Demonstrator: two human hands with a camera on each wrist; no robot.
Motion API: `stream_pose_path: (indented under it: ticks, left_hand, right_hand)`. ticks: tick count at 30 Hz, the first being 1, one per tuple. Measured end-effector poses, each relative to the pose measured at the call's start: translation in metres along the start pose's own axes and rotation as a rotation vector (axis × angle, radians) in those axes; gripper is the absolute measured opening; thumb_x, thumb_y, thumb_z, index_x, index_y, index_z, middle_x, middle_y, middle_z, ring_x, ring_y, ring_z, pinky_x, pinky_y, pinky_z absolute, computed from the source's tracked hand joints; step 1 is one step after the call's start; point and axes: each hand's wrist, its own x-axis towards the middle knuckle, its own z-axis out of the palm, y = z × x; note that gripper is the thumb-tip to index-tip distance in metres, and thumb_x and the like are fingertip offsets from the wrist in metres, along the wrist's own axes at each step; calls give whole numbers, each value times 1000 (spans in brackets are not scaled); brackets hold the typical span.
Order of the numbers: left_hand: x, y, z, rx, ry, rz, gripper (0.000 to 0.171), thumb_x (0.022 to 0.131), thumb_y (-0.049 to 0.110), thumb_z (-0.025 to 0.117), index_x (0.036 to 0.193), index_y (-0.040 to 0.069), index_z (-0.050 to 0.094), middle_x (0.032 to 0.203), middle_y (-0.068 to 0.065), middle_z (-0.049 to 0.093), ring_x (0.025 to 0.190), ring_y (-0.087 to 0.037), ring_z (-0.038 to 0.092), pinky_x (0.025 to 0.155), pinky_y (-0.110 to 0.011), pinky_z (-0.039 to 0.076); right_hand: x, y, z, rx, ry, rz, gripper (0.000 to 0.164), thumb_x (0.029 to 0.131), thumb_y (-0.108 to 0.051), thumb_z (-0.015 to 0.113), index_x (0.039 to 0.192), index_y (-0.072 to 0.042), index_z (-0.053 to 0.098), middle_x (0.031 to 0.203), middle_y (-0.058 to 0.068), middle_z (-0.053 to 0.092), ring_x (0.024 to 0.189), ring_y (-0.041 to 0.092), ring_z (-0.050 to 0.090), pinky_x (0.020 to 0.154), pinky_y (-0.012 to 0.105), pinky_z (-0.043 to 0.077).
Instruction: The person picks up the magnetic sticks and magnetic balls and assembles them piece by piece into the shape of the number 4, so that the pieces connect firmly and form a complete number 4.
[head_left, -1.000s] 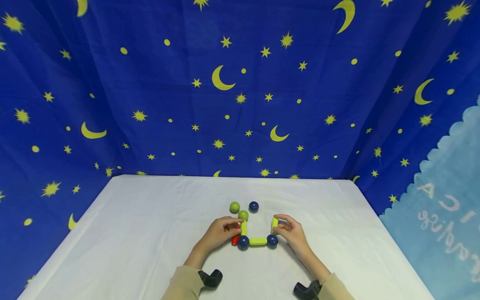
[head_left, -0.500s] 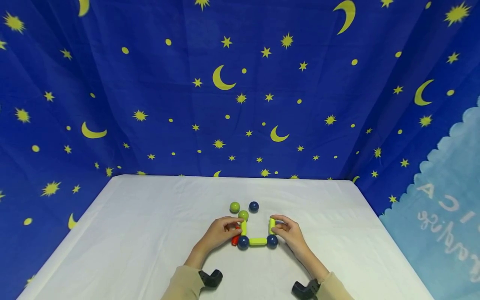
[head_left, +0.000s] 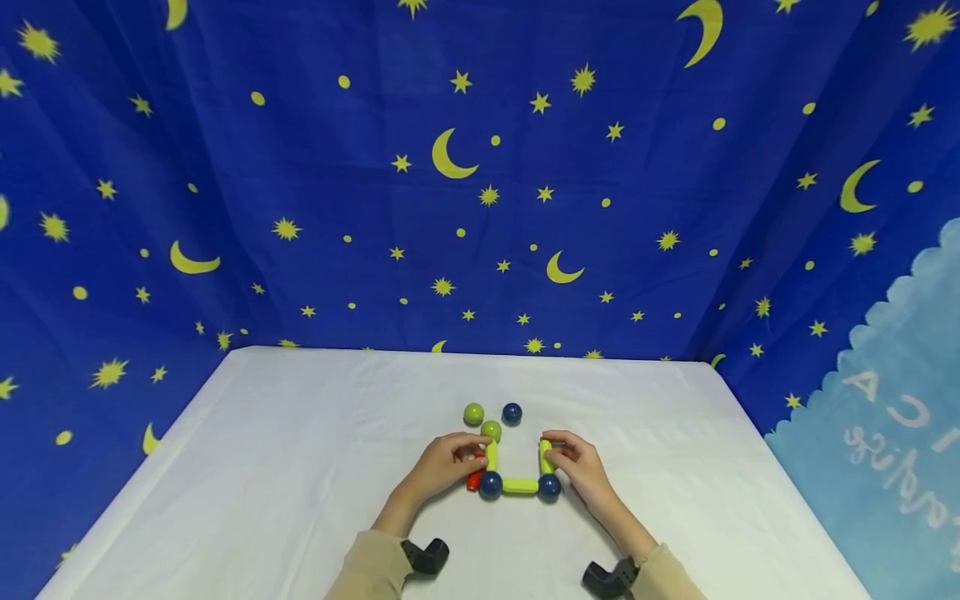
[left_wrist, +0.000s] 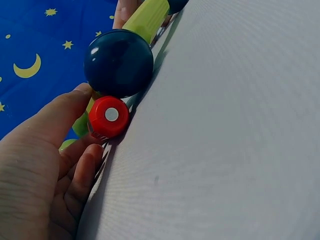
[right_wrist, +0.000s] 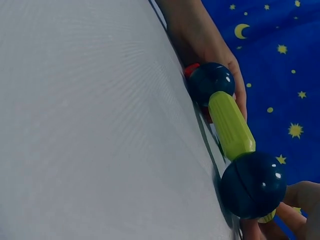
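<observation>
A U-shaped build of magnetic rods and balls lies before me. A yellow-green front rod (head_left: 521, 486) joins the left blue ball (head_left: 491, 485) to the right blue ball (head_left: 549, 487). My left hand (head_left: 438, 463) pinches the left yellow-green rod (head_left: 492, 455), which runs from the left blue ball to a green ball (head_left: 491, 431). My right hand (head_left: 582, 468) pinches another yellow-green rod (head_left: 545, 456), its near end at the right blue ball. Beside the left rod, a red rod (left_wrist: 107, 120) with a silver end lies under my left hand, partly covered by the fingers.
Behind the build sit a loose green ball (head_left: 473, 413) and a loose blue ball (head_left: 512, 413). All of it is on a white-covered table (head_left: 315, 467), with a blue star-patterned curtain (head_left: 360, 192) at the back and sides.
My right hand has brought its rod slightly left and down, from leaning beside the right blue ball to standing in line with it. The left hand keeps its grip. The head view has shifted slightly.
</observation>
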Motion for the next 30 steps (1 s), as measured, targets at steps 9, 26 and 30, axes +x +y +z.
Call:
stream_pose_path:
  ticks: [9, 26, 30]
  left_hand:
    - [2, -1, -1, 6, 7, -23, 32, 86, 25, 70, 117, 18, 68, 95, 1, 67, 68, -3, 49, 63, -19, 43]
    - [0, -2, 2, -1, 6, -3, 32, 86, 27, 70, 116, 18, 69, 95, 0, 66, 66, -2, 48, 59, -18, 42]
    - [0, -1, 2, -7, 3, -5, 32, 86, 27, 70, 116, 17, 69, 94, 1, 66, 65, -2, 48, 59, -18, 42]
  right_hand:
    - [17, -2, -4, -56, 67, -9, 28, 92, -5, 57, 116, 7, 60, 116, 27, 63, 79, 1, 62, 66, 21, 53]
    - [48, -4, 2, -147, 5, -86, 39, 83, -8, 71, 120, 1, 61, 120, 18, 63, 106, 25, 61, 89, 22, 50]
    - [53, -8, 5, -216, -62, -110, 46, 79, -9, 73, 122, 0, 60, 124, 18, 62, 116, 33, 57, 98, 40, 47]
